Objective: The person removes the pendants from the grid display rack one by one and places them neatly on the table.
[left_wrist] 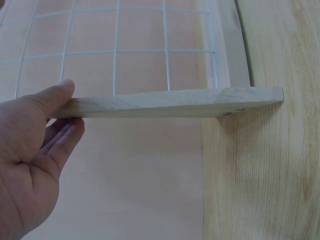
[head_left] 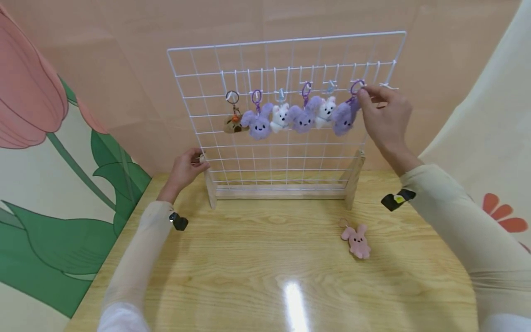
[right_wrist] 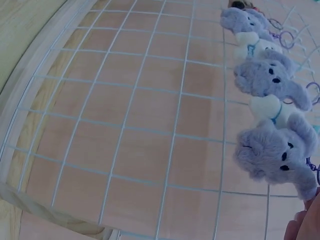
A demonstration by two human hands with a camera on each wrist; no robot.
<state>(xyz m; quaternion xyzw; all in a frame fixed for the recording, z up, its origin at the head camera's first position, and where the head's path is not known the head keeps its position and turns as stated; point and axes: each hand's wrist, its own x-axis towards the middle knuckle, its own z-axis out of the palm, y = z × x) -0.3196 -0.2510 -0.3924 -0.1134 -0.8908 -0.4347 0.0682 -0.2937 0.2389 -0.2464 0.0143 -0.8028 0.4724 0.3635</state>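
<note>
My left hand [head_left: 186, 168] grips the top of the wooden side leg [left_wrist: 165, 102] of a white wire grid rack [head_left: 286, 152], thumb on one face and fingers on the other. High on the right, my right hand [head_left: 387, 115] pinches the purple ring [head_left: 356, 86] of a fluffy purple bunny keychain [head_left: 343, 121] by the hooks. In the right wrist view only part of the fingers [right_wrist: 302, 227] shows, beside that bunny's ear. To its left hang a white plush keychain [head_left: 325, 112], a purple bunny [head_left: 304, 119], another white plush [head_left: 280, 117], a purple bunny [head_left: 259, 125] and a brown plush keychain [head_left: 235, 123].
A pink bunny keychain [head_left: 358, 242] with a ring lies on the wooden table [head_left: 232, 263], in front of the rack's right leg [head_left: 354, 180]. Several white hooks [head_left: 377, 70] line an upper grid bar. Behind stands a peach backdrop [head_left: 124, 92] with printed tulips [head_left: 31, 87] at left.
</note>
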